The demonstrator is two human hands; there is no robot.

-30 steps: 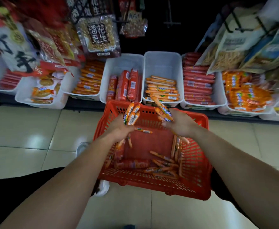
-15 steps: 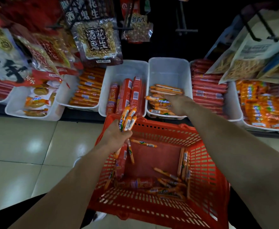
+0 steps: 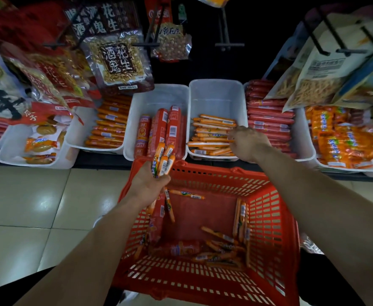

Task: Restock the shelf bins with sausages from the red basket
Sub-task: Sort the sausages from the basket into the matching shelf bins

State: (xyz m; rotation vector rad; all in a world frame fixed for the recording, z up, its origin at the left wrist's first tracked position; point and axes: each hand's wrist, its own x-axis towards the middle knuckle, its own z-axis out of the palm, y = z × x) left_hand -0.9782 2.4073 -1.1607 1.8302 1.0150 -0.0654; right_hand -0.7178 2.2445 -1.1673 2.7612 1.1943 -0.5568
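Note:
The red basket (image 3: 276,228) stands on the floor below the shelf, with several thin orange sausages (image 3: 220,250) and a thick red one (image 3: 176,248) lying in it. My left hand (image 3: 148,184) hovers over the basket's far left corner, shut on a bunch of thin orange sausages (image 3: 163,160) that point up. My right hand (image 3: 249,144) reaches into the white bin (image 3: 216,96). Its fingertips touch the stacked thin orange sausages (image 3: 212,131) there, and its grip is hidden.
Left of that bin is a bin of thick red sausages (image 3: 159,96), then one of orange sausages (image 3: 110,127). To the right lie red sausages (image 3: 269,115) and orange packs (image 3: 346,138). Snack bags (image 3: 119,62) hang above. Tiled floor (image 3: 37,206) lies to the left.
My right hand has carried its sausages from above the basket forward into the white bin. The left hand has kept its bunch and stayed roughly in place.

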